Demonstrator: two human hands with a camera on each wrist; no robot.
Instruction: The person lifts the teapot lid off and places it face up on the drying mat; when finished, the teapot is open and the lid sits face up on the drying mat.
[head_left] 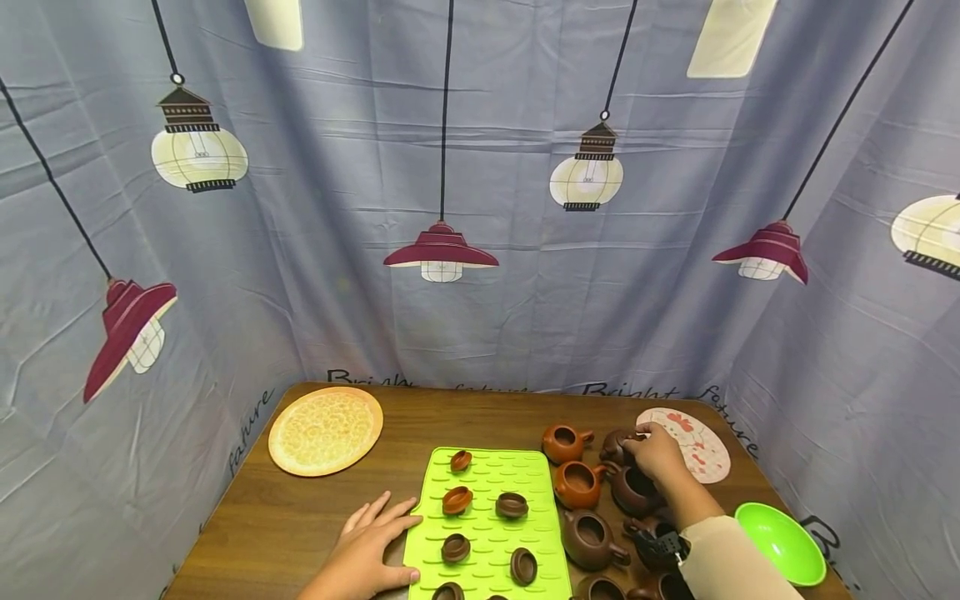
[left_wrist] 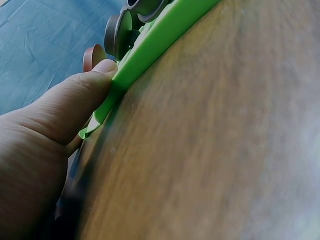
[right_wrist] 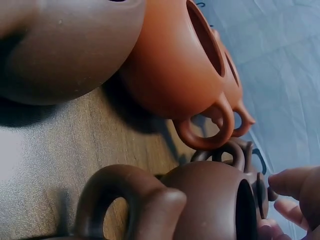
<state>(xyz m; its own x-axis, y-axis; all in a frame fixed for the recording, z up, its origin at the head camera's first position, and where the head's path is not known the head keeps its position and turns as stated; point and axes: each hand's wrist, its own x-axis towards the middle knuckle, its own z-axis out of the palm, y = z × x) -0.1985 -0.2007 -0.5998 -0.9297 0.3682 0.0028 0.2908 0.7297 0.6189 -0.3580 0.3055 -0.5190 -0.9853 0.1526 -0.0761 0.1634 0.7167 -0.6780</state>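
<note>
My right hand [head_left: 663,458] reaches over the far right of the table. Its thumb and fingers pinch the knob of a dark brown teapot lid [right_wrist: 262,195], at the mouth of a small teapot [head_left: 615,447]. Just nearer stands another dark teapot [head_left: 628,500], lidless. With fingers spread, my left hand [head_left: 367,546] touches the left edge of a lime-green mat [head_left: 491,471]; the left wrist view has its thumb against that edge. Several loose lids lie on the mat, among them an orange lid [head_left: 457,500] and a brown lid [head_left: 512,505].
Right of the mat, orange teapots [head_left: 577,485] and brown teapots [head_left: 588,542] stand crowded together. A green bowl [head_left: 783,542] lies at the right edge, a pink patterned round mat [head_left: 697,450] behind it. A yellow round mat [head_left: 326,431] lies at the back left, before a grey-blue curtain [head_left: 510,333].
</note>
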